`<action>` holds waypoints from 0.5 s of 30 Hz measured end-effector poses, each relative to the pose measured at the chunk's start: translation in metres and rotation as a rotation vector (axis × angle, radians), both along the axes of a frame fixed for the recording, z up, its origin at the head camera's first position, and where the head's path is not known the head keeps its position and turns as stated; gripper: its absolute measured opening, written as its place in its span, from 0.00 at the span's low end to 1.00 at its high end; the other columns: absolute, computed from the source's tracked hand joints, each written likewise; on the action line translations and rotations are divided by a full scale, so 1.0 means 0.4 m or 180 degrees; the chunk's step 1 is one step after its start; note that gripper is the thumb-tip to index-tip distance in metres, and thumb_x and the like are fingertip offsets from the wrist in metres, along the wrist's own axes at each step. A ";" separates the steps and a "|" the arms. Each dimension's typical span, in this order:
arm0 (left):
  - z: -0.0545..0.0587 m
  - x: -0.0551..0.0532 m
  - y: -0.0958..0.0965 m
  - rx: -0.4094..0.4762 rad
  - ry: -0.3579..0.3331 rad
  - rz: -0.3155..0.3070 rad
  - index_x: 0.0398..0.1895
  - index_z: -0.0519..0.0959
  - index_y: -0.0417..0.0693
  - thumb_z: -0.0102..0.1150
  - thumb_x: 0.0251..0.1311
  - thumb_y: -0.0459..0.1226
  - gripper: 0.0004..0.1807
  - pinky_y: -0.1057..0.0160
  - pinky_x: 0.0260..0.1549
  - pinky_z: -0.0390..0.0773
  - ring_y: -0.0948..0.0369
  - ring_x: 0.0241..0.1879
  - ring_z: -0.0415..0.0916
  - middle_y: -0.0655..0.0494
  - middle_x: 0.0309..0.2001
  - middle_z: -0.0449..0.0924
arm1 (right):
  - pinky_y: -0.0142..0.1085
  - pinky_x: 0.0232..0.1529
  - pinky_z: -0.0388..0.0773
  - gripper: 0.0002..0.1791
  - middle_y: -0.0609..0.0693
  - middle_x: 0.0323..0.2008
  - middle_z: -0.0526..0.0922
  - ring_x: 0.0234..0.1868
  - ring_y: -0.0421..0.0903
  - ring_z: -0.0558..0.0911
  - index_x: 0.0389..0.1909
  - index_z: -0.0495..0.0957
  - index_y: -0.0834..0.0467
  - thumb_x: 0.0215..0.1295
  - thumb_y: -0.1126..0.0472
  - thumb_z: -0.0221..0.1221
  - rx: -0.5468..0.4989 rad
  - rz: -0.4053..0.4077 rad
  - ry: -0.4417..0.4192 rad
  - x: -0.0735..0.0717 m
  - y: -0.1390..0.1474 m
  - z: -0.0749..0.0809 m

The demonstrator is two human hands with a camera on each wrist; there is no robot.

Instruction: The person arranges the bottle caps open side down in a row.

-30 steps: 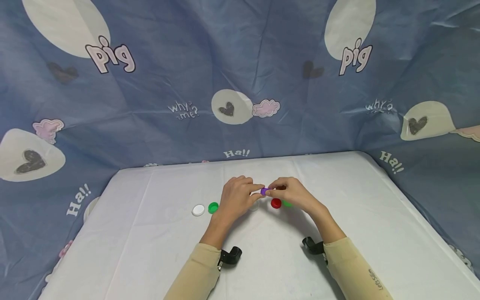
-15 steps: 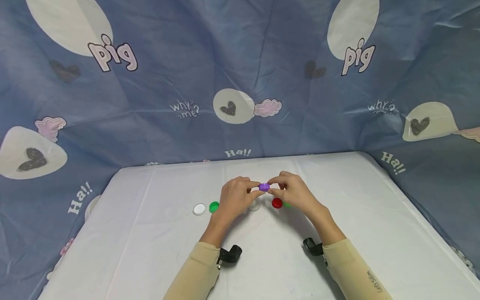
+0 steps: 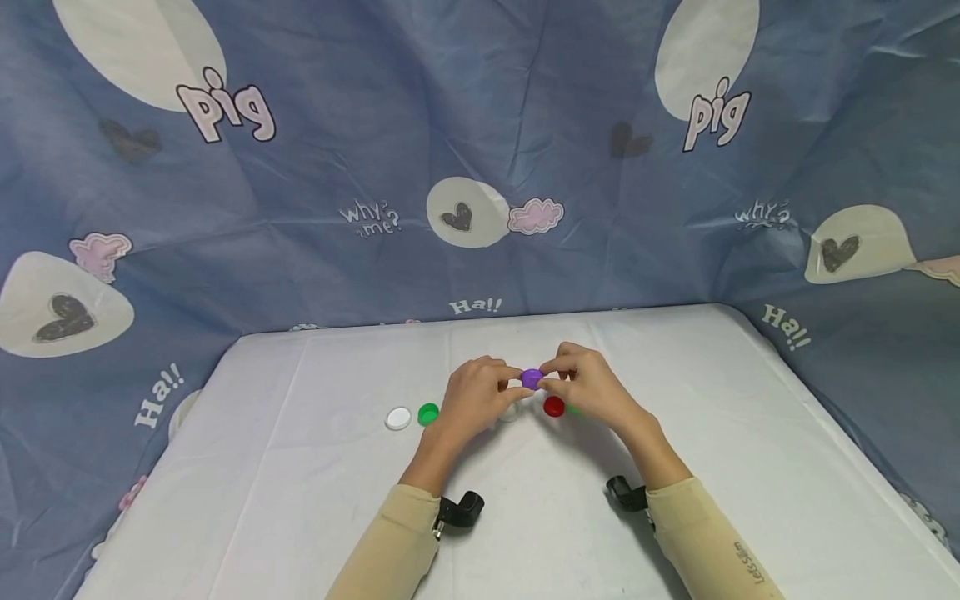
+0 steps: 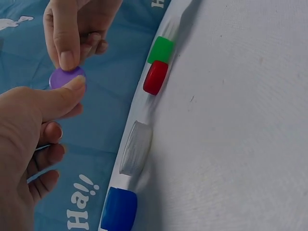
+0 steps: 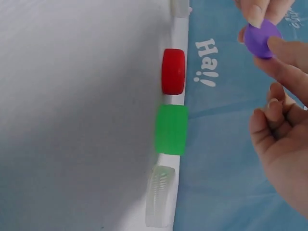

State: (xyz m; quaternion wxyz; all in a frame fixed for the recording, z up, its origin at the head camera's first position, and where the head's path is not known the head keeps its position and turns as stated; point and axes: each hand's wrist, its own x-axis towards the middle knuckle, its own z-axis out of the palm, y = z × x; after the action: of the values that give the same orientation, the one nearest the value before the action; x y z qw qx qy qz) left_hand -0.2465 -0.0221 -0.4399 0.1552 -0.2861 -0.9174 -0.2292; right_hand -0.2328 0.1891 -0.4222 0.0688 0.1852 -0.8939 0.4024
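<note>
Between both hands, raised above the white table, is a small purple bottle cap (image 3: 532, 379). My left hand (image 3: 476, 393) pinches its left edge between thumb and index finger; the left wrist view shows the other fingers (image 4: 45, 159) of that hand loosely bent. From the other side, my right hand (image 3: 588, 387) pinches the same cap with thumb and index finger. Its round flat face (image 5: 262, 38) shows in the right wrist view. Below the hands lie a red cap (image 3: 554, 407) and a clear ribbed cap (image 4: 136, 148), the latter partly covered by the left hand in the head view.
Left of the hands, a white cap (image 3: 398, 418) and a green cap (image 3: 428, 414) lie on the white tablecloth (image 3: 300, 500). A blue cap (image 4: 119, 209) shows in the left wrist view. Bright green (image 5: 172, 130) and translucent (image 5: 160, 196) caps continue the row beyond the red one.
The purple cap has come further into sight between the fingertips and turned, its round face now toward the head camera. Both hands stay close together, shifting only slightly.
</note>
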 end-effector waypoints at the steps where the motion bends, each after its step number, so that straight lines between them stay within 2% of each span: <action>1: 0.000 -0.001 0.000 -0.0014 0.0054 -0.0030 0.37 0.88 0.64 0.69 0.55 0.55 0.11 0.68 0.26 0.62 0.67 0.24 0.63 0.66 0.17 0.68 | 0.32 0.28 0.67 0.06 0.46 0.26 0.74 0.27 0.44 0.70 0.36 0.89 0.55 0.56 0.62 0.70 -0.0049 0.0012 -0.0055 -0.001 0.002 0.001; 6: -0.001 -0.005 -0.003 -0.0048 0.0430 -0.0184 0.39 0.88 0.65 0.72 0.51 0.54 0.13 0.68 0.28 0.63 0.68 0.23 0.62 0.69 0.17 0.67 | 0.33 0.33 0.71 0.05 0.48 0.28 0.78 0.31 0.45 0.74 0.35 0.89 0.52 0.58 0.60 0.68 -0.0284 0.0095 -0.0450 -0.004 0.018 0.004; 11: -0.003 -0.006 -0.006 0.0048 0.0789 -0.0309 0.46 0.87 0.65 0.73 0.49 0.54 0.19 0.68 0.29 0.64 0.68 0.23 0.61 0.68 0.18 0.70 | 0.39 0.39 0.75 0.06 0.50 0.33 0.83 0.35 0.48 0.77 0.37 0.89 0.50 0.61 0.56 0.66 -0.0523 0.0141 -0.0897 -0.004 0.031 0.010; 15: -0.001 -0.005 -0.005 0.0148 0.1008 -0.0393 0.49 0.87 0.64 0.74 0.48 0.53 0.22 0.68 0.30 0.65 0.67 0.24 0.63 0.66 0.19 0.72 | 0.44 0.44 0.76 0.08 0.51 0.36 0.84 0.40 0.50 0.78 0.38 0.89 0.53 0.63 0.56 0.64 -0.0657 0.0144 -0.1126 -0.008 0.038 0.010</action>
State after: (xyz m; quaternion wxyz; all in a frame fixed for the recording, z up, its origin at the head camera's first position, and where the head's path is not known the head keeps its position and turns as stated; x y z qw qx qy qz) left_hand -0.2483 -0.0242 -0.4402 0.2899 -0.3708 -0.8566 -0.2116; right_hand -0.2359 0.2043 -0.4183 -0.0797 0.1236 -0.8416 0.5196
